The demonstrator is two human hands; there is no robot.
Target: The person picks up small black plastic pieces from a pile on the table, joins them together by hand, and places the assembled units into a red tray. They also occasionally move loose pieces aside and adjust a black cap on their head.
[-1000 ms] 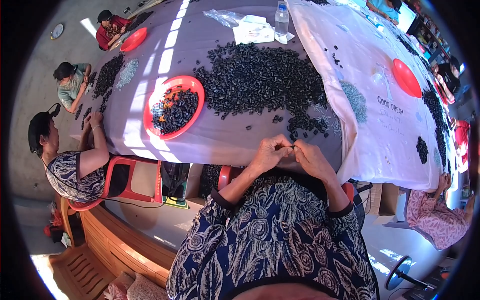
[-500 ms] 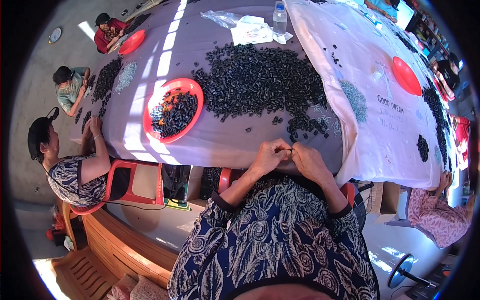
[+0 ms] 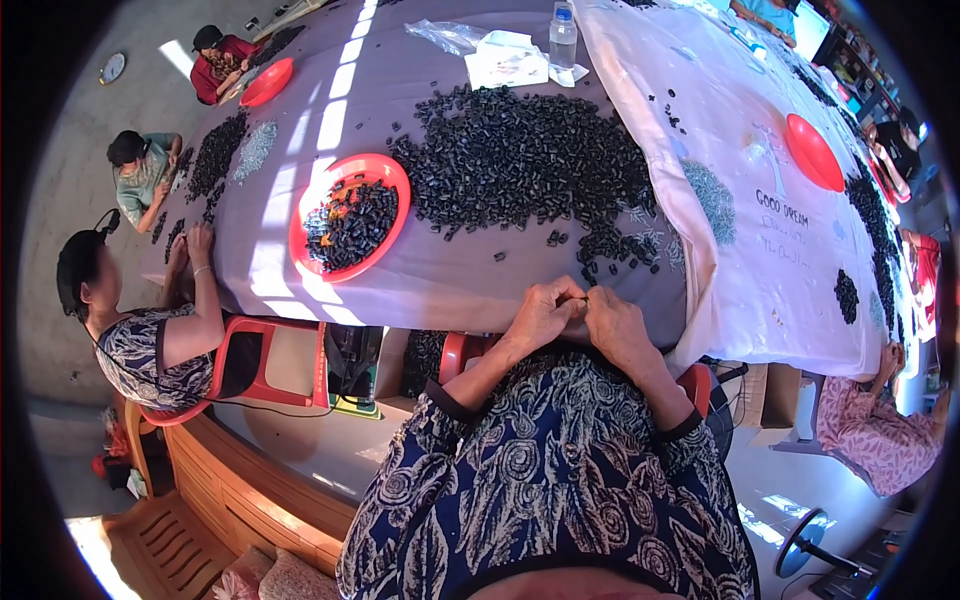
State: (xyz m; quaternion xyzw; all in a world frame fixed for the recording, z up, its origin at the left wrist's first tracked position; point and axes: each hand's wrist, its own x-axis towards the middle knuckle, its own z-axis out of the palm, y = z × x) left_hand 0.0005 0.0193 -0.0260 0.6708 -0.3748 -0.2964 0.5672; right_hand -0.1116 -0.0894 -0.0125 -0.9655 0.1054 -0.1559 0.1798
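Note:
My left hand (image 3: pixel 545 312) and my right hand (image 3: pixel 616 325) meet at the table's near edge, just above my lap. Both are closed in a pinch, fingertips together on a small dark piece (image 3: pixel 583 297). Most of that piece is hidden by the fingers. Beyond my hands spreads a large heap of small black cylindrical pieces (image 3: pixel 520 155). A thinner scatter of the same pieces (image 3: pixel 610 250) comes close to my right hand, with slim pale, shiny bits (image 3: pixel 672 253) beside it. To the left, a red bowl (image 3: pixel 402 190) holds more black pieces.
A water bottle (image 3: pixel 562 40) and white paper (image 3: pixel 505 62) stand at the back of the cloth-covered table (image 3: pixel 440 300). A light cloth (image 3: pixel 740 320) covers the right side, with another red bowl (image 3: pixel 815 150). A co-worker (image 3: pixel 130 320) sits at my left; others sit around.
My fingertips still meet at the same spot, with only slight finger movement; less of the small piece shows now. The co-worker at left has shifted their hands a little.

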